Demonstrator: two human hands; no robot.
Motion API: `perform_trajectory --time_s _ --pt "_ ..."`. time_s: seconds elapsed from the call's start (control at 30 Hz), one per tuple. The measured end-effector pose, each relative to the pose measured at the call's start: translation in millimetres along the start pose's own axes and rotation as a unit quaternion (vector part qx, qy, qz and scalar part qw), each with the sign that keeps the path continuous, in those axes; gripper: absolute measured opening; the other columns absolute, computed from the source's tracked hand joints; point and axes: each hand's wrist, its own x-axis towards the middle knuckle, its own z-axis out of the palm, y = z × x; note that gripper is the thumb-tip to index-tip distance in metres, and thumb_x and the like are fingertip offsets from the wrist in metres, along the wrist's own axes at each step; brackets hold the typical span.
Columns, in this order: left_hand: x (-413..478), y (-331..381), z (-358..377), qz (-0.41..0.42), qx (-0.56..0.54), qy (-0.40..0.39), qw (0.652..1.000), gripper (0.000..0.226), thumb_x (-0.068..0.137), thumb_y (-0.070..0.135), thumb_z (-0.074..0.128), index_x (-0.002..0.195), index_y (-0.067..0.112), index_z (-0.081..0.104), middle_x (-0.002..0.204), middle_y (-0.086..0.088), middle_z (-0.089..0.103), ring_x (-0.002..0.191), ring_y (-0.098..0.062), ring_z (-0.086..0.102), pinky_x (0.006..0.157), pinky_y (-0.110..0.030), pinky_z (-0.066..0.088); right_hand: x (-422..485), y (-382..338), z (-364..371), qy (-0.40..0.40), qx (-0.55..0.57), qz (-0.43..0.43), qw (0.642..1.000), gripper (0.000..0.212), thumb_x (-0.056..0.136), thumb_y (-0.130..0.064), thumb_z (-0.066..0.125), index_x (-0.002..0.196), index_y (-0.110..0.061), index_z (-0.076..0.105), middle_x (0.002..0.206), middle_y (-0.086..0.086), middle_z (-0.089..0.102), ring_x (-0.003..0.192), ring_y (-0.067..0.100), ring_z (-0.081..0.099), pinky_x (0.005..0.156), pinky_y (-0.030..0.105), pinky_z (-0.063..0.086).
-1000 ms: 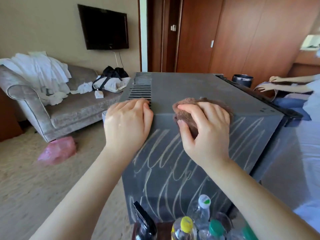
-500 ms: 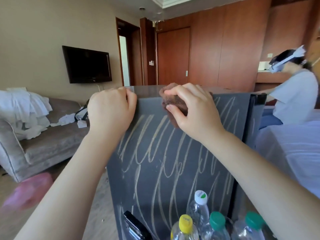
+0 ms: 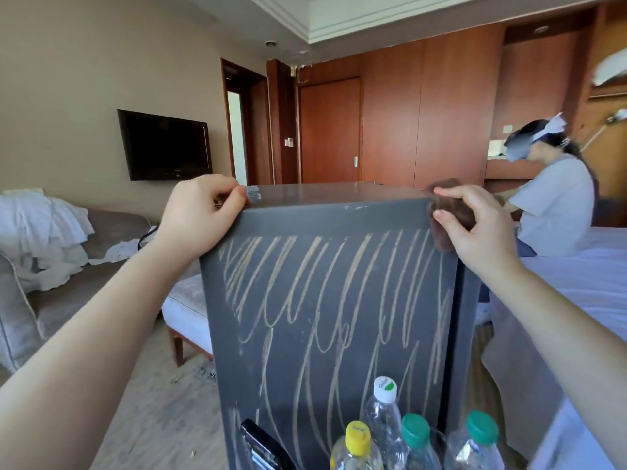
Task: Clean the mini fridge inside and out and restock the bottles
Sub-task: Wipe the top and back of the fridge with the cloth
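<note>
Head view looks up the near side of the fridge (image 3: 325, 300), a dark box whose facing panel is covered with pale looping marks (image 3: 305, 266) from just under its top edge down to the bottom of the frame. The left hand (image 3: 196, 215) hooks over the top left corner, its fingers curled over the edge onto the top, gripping the fridge as if to steady it. The right hand (image 3: 475, 228) is at the top right corner, fingers and thumb pinching a brown cloth (image 3: 451, 212) that wraps over that edge, so the cloth touches both the top and the panel. A strip along the top edge between the hands looks free of marks. Bottles (image 3: 383, 412) stand at the foot of the panel, close to it and well below both hands.

The step in hand seems to be wiping the outside. To do it well, brace with the left hand so the fridge does not rock and press the cloth flat rather than bunched. Work down from the top edge in overlapping passes across the panel, and lift short of the bottles so none is knocked over.
</note>
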Motion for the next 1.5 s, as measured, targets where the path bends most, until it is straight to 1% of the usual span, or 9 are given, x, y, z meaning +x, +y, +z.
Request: perform_trajectory --time_s 0.27,0.4,0.7,0.8,0.9,1.03,1.2,1.33,1.5 --pt "-2.9 -0.6 3.2 -0.041 -0.041 0.001 0.998 0.027 0.093 0.020 0.055 0.068 0.022 0.064 0.071 0.001 0.061 0.072 -0.012 0.055 0.065 -0.022 0.037 5.2 -155.1 100.1 -0.085 0.054 -0.171 0.980 0.026 0.086 -0.030 0.064 0.110 -0.024 0.066 0.106 -0.006 0.067 0.102 0.017 0.058 0.093 0.037 0.041" --pt "-4.5 4.1 0.2 -0.056 -0.041 -0.010 0.998 0.035 0.093 0.020 0.054 0.061 0.033 0.053 0.064 0.009 0.054 0.065 -0.004 0.050 0.057 -0.006 0.030 7.2 -144.1 98.1 -0.098 0.034 -0.209 0.972 0.027 0.088 -0.030 0.060 0.114 -0.023 0.065 0.109 -0.004 0.064 0.104 0.019 0.057 0.090 0.039 0.042" --pt "-3.8 2.7 2.8 -0.068 -0.046 -0.008 0.997 0.026 0.093 0.021 0.054 0.075 0.007 0.066 0.071 -0.005 0.059 0.074 -0.014 0.051 0.065 -0.016 0.037 7.1 -12.7 20.1 0.041 -0.006 -0.049 0.998 0.025 0.089 -0.033 0.053 0.102 -0.015 0.063 0.095 -0.002 0.062 0.092 0.023 0.056 0.083 0.038 0.042" --pt "-3.4 2.4 2.9 -0.075 -0.050 -0.012 0.996 0.026 0.092 0.022 0.055 0.075 0.005 0.064 0.075 -0.010 0.061 0.077 -0.019 0.054 0.071 -0.029 0.041 4.9 -9.2 28.7 0.083 0.004 0.001 0.997 0.026 0.089 -0.030 0.051 0.101 -0.009 0.063 0.094 0.008 0.062 0.090 0.027 0.053 0.082 0.042 0.041" --pt "-2.9 3.1 1.9 -0.100 -0.069 -0.033 0.992 0.026 0.093 0.024 0.055 0.075 0.007 0.063 0.080 -0.006 0.061 0.079 -0.015 0.053 0.069 -0.021 0.039 3.8 -35.3 49.1 0.145 0.003 0.026 0.989 0.022 0.091 -0.025 0.052 0.099 -0.008 0.063 0.092 0.009 0.063 0.088 0.031 0.055 0.084 0.041 0.040" --pt "0.1 9.2 -2.8 -0.118 -0.074 -0.072 0.988 0.028 0.096 0.028 0.050 0.075 0.016 0.065 0.080 0.007 0.060 0.079 -0.007 0.052 0.073 -0.018 0.038 -11.7 -116.0 99.0 0.072 0.008 -0.082 0.994 0.028 0.093 -0.027 0.053 0.116 -0.016 0.063 0.117 0.006 0.063 0.116 0.026 0.053 0.108 0.042 0.032" --pt "-12.4 6.7 -15.8 -0.117 -0.147 -0.067 0.980 0.046 0.098 0.026 0.049 0.054 0.031 0.061 0.059 0.017 0.058 0.062 0.003 0.050 0.066 -0.024 0.038 -40.8 -167.0 142.0 -0.042 -0.086 -0.228 0.969 0.051 0.099 -0.036 0.043 0.148 -0.025 0.035 0.157 0.008 0.024 0.147 0.028 0.014 0.120 0.043 0.010" --pt "-23.1 6.2 -34.3 -0.091 -0.097 -0.017 0.991 0.030 0.098 0.025 0.050 0.082 0.023 0.075 0.089 0.012 0.071 0.089 0.000 0.062 0.083 -0.023 0.048 -41.7 -144.9 136.5 -0.073 -0.141 -0.360 0.919 0.051 0.101 -0.038 0.039 0.149 -0.026 0.032 0.158 0.008 0.023 0.147 0.029 0.015 0.119 0.046 0.014" --pt "-32.0 4.0 -38.0 -0.118 -0.060 0.015 0.991 0.034 0.099 0.033 0.047 0.080 0.029 0.075 0.060 0.017 0.064 0.064 -0.003 0.056 0.067 -0.025 0.044 -37.7 -142.3 132.7 -0.013 -0.104 -0.242 0.965 0.052 0.097 -0.035 0.046 0.148 -0.026 0.036 0.157 0.006 0.027 0.147 0.027 0.017 0.119 0.046 0.014"
